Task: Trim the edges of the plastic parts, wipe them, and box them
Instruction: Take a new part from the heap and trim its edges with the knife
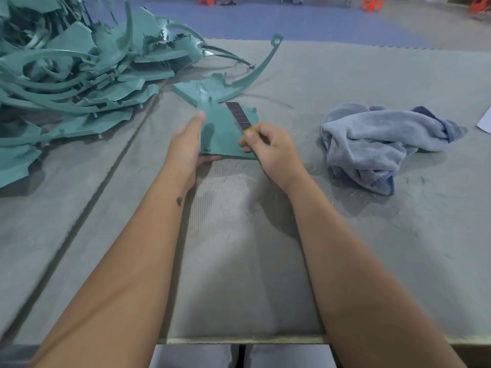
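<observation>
A teal plastic part [221, 134] stands tilted on the grey table, its lower edge near me. My left hand [186, 147] holds it by its left edge, thumb under the bottom edge and fingers up along the side. My right hand [268, 150] grips a utility knife [240, 115] with a yellow handle. Its long dark segmented blade lies against the part's right side, pointing away from me. A second teal part [212, 90] with a long curved arm lies flat just behind.
A big heap of teal plastic parts [69, 75] fills the table's left side. A crumpled grey-blue cloth [372, 142] lies to the right. Thin plastic shavings are scattered over the grey table cover [239, 248]. A white sheet corner [485, 123] shows at the right edge.
</observation>
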Tool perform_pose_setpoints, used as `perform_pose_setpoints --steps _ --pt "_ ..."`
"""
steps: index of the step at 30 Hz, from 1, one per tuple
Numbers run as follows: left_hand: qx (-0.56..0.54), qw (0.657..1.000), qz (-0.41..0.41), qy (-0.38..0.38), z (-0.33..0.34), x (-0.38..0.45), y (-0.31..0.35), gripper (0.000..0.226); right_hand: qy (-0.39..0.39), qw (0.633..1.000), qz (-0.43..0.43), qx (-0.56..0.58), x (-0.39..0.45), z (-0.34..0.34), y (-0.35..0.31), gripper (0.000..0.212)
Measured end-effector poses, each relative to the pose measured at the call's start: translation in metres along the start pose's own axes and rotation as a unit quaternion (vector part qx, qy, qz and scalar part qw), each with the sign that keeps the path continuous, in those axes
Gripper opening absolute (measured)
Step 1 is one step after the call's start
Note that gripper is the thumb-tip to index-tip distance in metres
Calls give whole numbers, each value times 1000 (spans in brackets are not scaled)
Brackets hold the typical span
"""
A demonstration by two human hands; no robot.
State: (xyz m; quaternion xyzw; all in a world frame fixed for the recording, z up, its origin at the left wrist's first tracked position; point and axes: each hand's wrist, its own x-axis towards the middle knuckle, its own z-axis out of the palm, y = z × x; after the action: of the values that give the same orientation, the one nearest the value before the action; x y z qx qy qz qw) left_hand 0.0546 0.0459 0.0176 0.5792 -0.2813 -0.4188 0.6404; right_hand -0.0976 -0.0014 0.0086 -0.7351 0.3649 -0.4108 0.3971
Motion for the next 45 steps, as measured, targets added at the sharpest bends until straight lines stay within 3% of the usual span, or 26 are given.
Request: perform_pose_setpoints --steps 2,4,9,14,18,22,25,31,38,45 --pt "106 994 30 10 2 4 -3 10 6 1000 -3 -3 -1 0 0 21" --pt "161 985 53 5 6 6 -6 14 40 998 -13 -44 -1 3 2 22" --pt "129 984 71 96 16 6 -12 17 136 987 -22 -87 -3 8 1 24" --pt "24 992 68 100 12 8 -8 19 133 990 43 0 -1 11 3 21" --pt "-127 989 26 66 18 6 -6 24 143 986 90 9 0 6 4 25" --pt "-159 985 16 59 24 3 -8 24 203 963 177 30 7 11 -3 27" --pt "-176 983 19 52 25 3 -8 25 239 952 193 4 5 20 -10 29" --pt "-212 977 -2 26 19 0 -6 28 197 964 164 65 -2 16 -10 29" --pt "-208 978 -13 19 21 -3 -5 28 162 977 135 -26 -5 21 -7 33" --pt "-215 976 -19 24 20 1 -7 20 154 979 131 5 -7 20 -6 31"
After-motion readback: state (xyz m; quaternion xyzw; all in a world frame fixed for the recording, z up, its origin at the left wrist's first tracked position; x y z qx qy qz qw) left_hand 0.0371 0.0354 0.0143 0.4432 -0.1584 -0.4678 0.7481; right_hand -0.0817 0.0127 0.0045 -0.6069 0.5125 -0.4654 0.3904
